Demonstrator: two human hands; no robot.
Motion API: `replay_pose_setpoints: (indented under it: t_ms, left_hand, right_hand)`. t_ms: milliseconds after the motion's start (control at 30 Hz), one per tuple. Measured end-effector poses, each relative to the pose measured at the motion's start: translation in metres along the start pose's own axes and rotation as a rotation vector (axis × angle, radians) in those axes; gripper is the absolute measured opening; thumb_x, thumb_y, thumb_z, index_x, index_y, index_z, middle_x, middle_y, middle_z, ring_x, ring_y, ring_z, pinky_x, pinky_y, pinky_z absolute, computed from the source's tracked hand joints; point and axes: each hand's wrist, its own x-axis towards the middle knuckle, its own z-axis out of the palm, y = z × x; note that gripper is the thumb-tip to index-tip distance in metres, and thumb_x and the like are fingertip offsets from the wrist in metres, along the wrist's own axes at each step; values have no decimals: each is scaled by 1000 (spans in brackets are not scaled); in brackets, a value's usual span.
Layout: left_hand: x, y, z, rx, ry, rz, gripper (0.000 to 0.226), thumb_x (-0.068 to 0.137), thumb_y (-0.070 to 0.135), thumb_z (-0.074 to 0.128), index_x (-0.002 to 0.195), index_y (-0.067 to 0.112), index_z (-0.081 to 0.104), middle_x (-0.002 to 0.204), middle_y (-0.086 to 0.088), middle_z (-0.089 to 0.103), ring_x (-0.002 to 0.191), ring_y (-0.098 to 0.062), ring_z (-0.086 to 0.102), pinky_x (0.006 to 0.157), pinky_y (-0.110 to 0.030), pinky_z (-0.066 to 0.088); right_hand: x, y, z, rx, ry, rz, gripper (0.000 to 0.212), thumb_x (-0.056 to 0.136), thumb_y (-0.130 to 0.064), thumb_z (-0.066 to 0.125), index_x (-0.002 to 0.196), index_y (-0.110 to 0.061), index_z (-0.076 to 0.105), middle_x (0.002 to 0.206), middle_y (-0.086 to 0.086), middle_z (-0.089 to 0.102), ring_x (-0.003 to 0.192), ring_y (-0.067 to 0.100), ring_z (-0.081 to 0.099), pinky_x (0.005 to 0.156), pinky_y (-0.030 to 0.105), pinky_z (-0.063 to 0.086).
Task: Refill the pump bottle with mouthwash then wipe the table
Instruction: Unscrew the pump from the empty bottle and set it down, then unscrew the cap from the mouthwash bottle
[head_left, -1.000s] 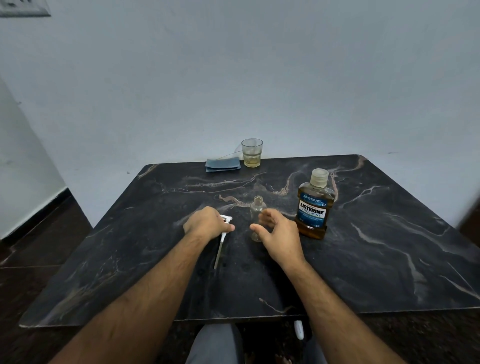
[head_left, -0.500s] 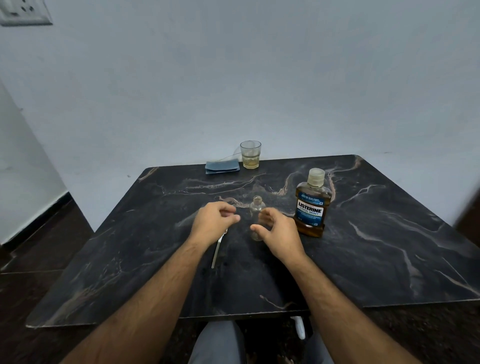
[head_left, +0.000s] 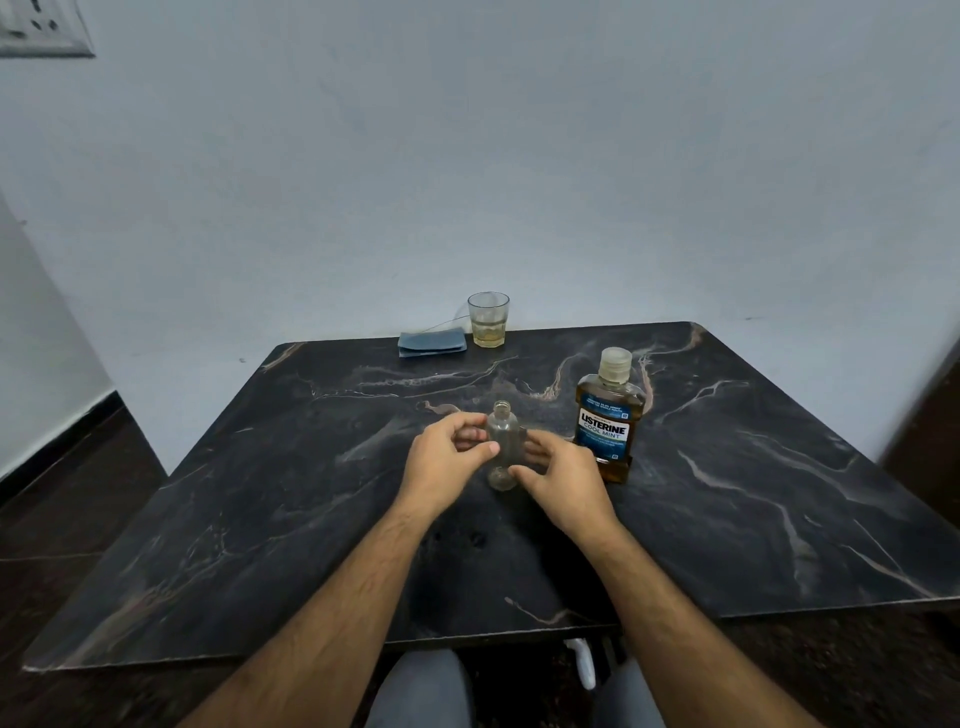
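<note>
Both hands cup the small clear pump bottle, which stands upright with its neck open, just left of the mouthwash bottle: the left hand curls round its left side with the thumb tip against the glass-clear wall, and the right hand wraps the lower right side, thumb near the base. Each looks like a light hold rather than a squeeze. Empty and narrow, the little bottle should be very light and easy to tip, and its smooth wall may slip, so one hand is best kept round the body below the shoulder while pouring. By contrast, the mouthwash bottle, nearly full and still capped, will be heavier; take it round its waisted body. Behind it, at the far edge of the dark marble table, sit a folded blue cloth and a glass with a little pale liquid.
</note>
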Motion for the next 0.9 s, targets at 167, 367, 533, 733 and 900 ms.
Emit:
replay_pose_setpoints:
  t_ms: [167, 367, 533, 733, 900]
  left_hand:
    - [-7, 0, 1, -15, 72, 27, 44, 79, 19, 80, 121, 21, 66, 100, 10, 70, 93, -5, 67, 88, -26, 55]
    - [-21, 18, 9, -70, 312, 126, 22, 88, 19, 71, 110, 21, 69, 82, 8, 68, 73, 1, 63, 65, -10, 49]
    - [-25, 39, 19, -131, 325, 207, 16, 90, 18, 69, 106, 21, 70, 85, 8, 69, 77, -4, 65, 68, -16, 54]
    - [-14, 73, 35, -139, 161, 215, 19, 88, 21, 70, 108, 22, 70, 89, 11, 70, 83, -1, 65, 77, -21, 56]
    - [8, 100, 53, -85, -17, 238, 44, 86, 24, 74, 128, 18, 62, 113, 9, 70, 96, 1, 65, 88, -22, 54]
  right_hand:
    - [-21, 12, -22, 107, 577, -117, 7, 83, -18, 75, 82, -19, 67, 72, -8, 65, 67, 7, 62, 67, 39, 56]
    - [-15, 31, -60, 174, 730, 50, 51, 75, -33, 82, 113, -18, 51, 107, 1, 57, 94, 16, 57, 86, 40, 52]
    - [11, 44, -79, 435, 224, 191, 80, 72, -31, 86, 137, -31, 39, 139, 0, 54, 125, 17, 54, 106, 47, 46]
    - [20, 41, -84, 440, 51, 162, 56, 80, -13, 78, 130, -22, 52, 122, -3, 65, 115, 16, 61, 105, 47, 47]
    - [14, 41, -89, 500, -21, 120, 52, 80, -5, 77, 128, -14, 57, 116, 3, 70, 108, 17, 67, 98, 42, 53]
